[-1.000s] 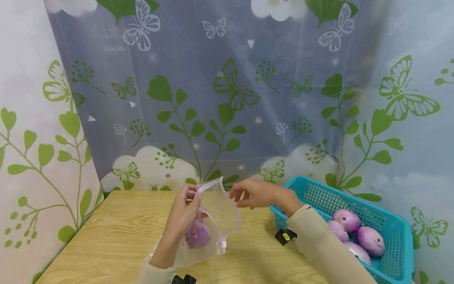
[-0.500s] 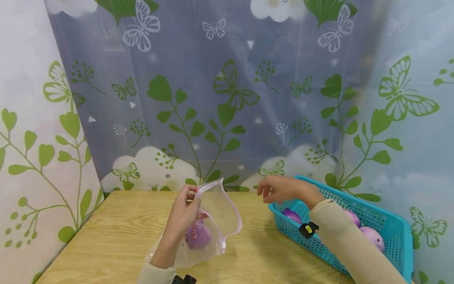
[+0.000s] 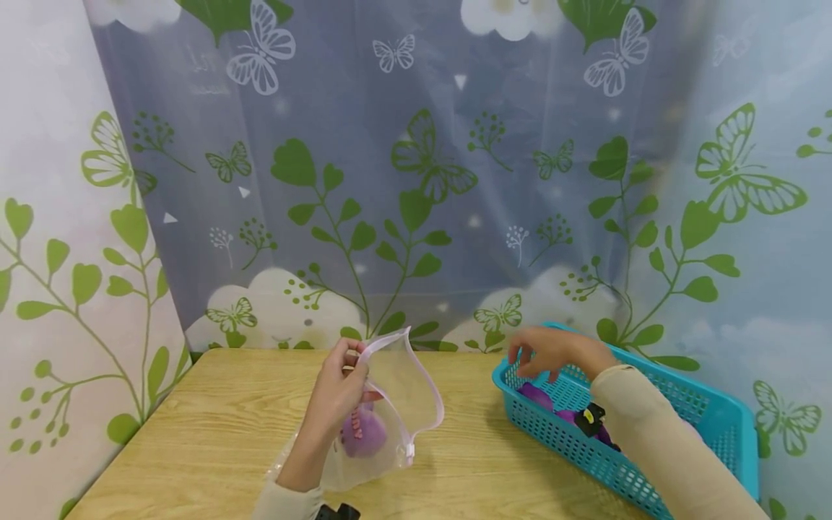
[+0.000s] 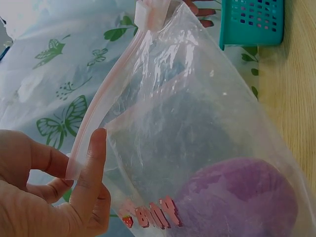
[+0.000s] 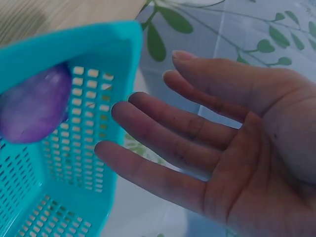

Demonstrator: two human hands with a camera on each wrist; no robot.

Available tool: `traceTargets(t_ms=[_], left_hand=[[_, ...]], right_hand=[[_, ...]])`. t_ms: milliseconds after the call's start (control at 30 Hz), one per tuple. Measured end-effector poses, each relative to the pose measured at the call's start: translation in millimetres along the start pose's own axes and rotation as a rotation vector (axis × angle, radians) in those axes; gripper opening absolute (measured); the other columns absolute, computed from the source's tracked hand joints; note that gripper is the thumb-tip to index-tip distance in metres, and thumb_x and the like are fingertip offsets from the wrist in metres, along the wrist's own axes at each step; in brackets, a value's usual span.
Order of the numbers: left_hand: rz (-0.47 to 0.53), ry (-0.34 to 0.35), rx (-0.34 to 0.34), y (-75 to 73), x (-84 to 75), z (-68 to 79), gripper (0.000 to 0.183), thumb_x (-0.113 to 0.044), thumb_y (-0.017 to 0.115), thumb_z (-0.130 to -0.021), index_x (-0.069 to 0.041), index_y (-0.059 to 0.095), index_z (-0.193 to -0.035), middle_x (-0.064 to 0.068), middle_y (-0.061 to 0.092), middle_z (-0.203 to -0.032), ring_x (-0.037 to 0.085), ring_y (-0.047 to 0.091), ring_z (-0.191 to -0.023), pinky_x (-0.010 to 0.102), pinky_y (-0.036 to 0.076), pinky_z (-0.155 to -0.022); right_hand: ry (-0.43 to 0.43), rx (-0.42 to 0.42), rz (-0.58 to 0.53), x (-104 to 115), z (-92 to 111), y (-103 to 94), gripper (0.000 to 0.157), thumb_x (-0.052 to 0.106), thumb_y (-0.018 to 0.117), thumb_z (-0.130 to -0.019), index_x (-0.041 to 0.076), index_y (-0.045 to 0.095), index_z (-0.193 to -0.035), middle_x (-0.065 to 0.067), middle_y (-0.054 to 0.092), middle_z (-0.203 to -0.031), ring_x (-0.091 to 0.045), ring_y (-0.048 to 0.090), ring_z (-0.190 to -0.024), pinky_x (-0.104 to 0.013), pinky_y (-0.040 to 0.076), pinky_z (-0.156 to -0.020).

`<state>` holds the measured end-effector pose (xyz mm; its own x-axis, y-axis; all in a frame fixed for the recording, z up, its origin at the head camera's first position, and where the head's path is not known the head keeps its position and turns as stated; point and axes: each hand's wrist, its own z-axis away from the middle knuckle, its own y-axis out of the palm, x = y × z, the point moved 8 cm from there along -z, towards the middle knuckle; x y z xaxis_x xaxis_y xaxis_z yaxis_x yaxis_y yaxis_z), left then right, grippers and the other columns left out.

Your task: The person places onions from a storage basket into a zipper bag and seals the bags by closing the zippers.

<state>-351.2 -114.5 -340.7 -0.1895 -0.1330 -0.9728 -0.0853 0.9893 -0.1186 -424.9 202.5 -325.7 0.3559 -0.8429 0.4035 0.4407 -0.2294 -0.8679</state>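
My left hand [image 3: 339, 386] pinches the rim of a clear zip bag [image 3: 409, 383] with a pale pink zip edge and slider. The bag's mouth gapes toward the right. Inside lies a round purple object [image 4: 242, 197], seen through the plastic behind pink printed letters. My right hand [image 3: 552, 352] hovers over the far left end of a turquoise basket [image 3: 539, 426], its fingers loosely bent around nothing. In the right wrist view those fingers reach toward the basket's rim, near a glossy purple rounded object [image 5: 37, 106] inside.
More purple objects [image 3: 567, 416] lie in the basket, partly covered by the right forearm and its black wrist camera [image 3: 590, 419]. The wooden table [image 3: 214, 426] meets a butterfly-printed curtain [image 3: 364, 217] at its back edge.
My right hand has moved right, from beside the bag's mouth to over the basket, uncovering purple objects at its left end. The left hand and bag have stayed in place.
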Motion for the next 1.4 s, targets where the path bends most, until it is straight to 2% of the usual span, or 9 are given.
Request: traceTargets(t_ms=[133,367,700,900,1233,1400], left_hand=[[0.005,0.000,0.000,-0.1,0.8,-0.5,0.014,-0.002,0.049,-0.104,-0.003,0.052,-0.118,0.014,0.051,-0.101,0.019,0.056,-0.077,0.038,0.068,-0.068],[0.005,0.005,0.000,-1.0,0.3,-0.6,0.015,-0.002,0.049,-0.104,-0.002,0.052,-0.119,0.016,0.051,-0.103,0.019,0.056,-0.078,0.037,0.068,-0.068],[0.009,0.007,0.002,-1.6,0.1,-0.5,0.015,-0.002,0.049,-0.103,-0.003,0.051,-0.119,0.015,0.051,-0.103,0.019,0.056,-0.078,0.037,0.068,-0.069],[0.011,0.003,-0.004,-2.5,0.4,-0.8,0.015,-0.001,0.049,-0.103,-0.003,0.052,-0.118,0.013,0.050,-0.102,0.019,0.056,-0.079,0.038,0.068,-0.069],[0.009,-0.006,-0.009,-3.3,0.8,-0.1,0.015,-0.003,0.049,-0.104,-0.004,0.052,-0.118,0.013,0.051,-0.102,0.019,0.057,-0.079,0.038,0.068,-0.069],[0.009,-0.003,-0.007,-2.9,0.2,-0.3,0.014,-0.003,0.050,-0.104,-0.004,0.052,-0.118,0.014,0.051,-0.103,0.019,0.057,-0.079,0.039,0.068,-0.069]], right_hand=[[0.052,0.021,0.001,-13,1,2.7,0.030,0.015,0.071,-0.097,0.006,0.063,-0.124,-0.008,0.071,-0.107,-0.025,0.070,-0.091,-0.041,0.067,-0.069],[0.143,0.081,0.005,-32,4,10.7,0.039,0.018,0.075,-0.095,0.008,0.061,-0.130,-0.007,0.071,-0.111,-0.023,0.068,-0.094,-0.045,0.067,-0.073],[0.233,0.100,-0.021,-55,4,23.8,0.041,0.020,0.081,-0.089,0.015,0.065,-0.126,-0.005,0.070,-0.108,-0.026,0.068,-0.099,-0.050,0.067,-0.074],[0.252,0.085,-0.036,-63,1,27.2,0.047,0.025,0.084,-0.086,0.018,0.064,-0.128,-0.005,0.069,-0.112,-0.027,0.068,-0.102,-0.048,0.067,-0.073],[0.239,0.123,-0.022,-63,-10,32.3,0.052,0.022,0.082,-0.088,0.018,0.061,-0.135,-0.006,0.070,-0.101,-0.026,0.067,-0.101,-0.052,0.067,-0.075],[0.253,0.118,-0.021,-65,-13,31.9,0.052,0.025,0.083,-0.086,0.021,0.062,-0.134,-0.006,0.068,-0.105,-0.023,0.068,-0.098,-0.048,0.068,-0.072]])
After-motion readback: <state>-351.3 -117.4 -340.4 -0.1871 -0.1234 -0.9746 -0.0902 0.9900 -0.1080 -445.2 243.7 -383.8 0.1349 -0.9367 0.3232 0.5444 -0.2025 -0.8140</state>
